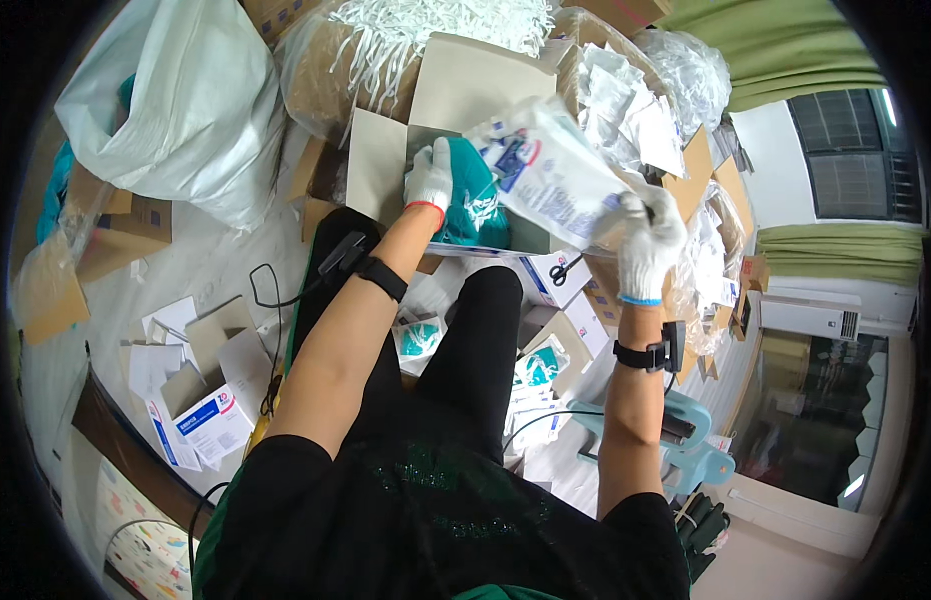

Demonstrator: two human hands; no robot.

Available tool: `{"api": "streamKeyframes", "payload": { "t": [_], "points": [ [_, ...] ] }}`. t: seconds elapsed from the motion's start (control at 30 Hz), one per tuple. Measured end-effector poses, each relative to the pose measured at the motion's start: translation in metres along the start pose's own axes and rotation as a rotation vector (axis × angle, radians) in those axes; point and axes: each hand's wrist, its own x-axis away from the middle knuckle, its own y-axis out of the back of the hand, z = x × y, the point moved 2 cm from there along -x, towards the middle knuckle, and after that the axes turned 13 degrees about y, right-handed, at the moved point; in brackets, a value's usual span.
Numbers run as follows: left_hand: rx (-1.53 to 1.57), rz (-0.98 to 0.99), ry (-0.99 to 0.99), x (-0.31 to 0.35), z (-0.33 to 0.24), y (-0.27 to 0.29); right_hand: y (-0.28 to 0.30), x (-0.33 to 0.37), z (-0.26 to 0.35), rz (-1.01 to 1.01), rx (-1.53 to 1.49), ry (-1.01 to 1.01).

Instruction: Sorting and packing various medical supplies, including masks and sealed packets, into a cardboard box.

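Note:
My left hand (pixel 429 181), in a white knit glove with a red cuff, is closed on a teal cloth bundle (pixel 466 170) with white ties. That bundle lies inside an open white cardboard box (pixel 483 80), its flaps spread. To the right, my right hand (pixel 650 235), gloved in white with a blue cuff, grips the end of a printed clear plastic bag (pixel 561 170). The bag is slightly blurred and slants up and left over the box's right side. Whether it holds anything is hard to make out.
A big white sack (pixel 186 110) stands at the far left. White paper strips (pixel 446 30) fill a carton behind the box. Black-handled scissors (pixel 564 270) lie right of my knees. Open white boxes (pixel 211 415) sit on the floor at left, a pale blue machine (pixel 701 430) at right.

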Motion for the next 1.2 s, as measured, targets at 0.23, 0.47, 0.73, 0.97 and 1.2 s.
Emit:
{"api": "streamKeyframes", "payload": {
  "t": [0.23,0.47,0.73,0.97,1.2],
  "points": [
    [-0.133,-0.221,-0.238,0.005,0.007,-0.006,0.013,0.014,-0.039,0.03,0.03,-0.065],
    [0.331,0.037,-0.408,0.04,-0.021,-0.009,0.039,0.027,-0.088,-0.134,-0.564,-0.325],
    [0.409,0.327,-0.622,0.123,-0.077,-0.006,0.048,0.057,-0.109,-0.095,-0.877,-0.309],
    [0.031,-0.216,-1.076,0.172,-0.096,0.022,0.044,0.065,-0.113,-0.131,-0.821,-0.322],
    [0.129,0.286,-0.861,0.173,-0.089,0.008,0.018,0.06,-0.103,-0.158,-0.761,-0.409]
  ]
}}
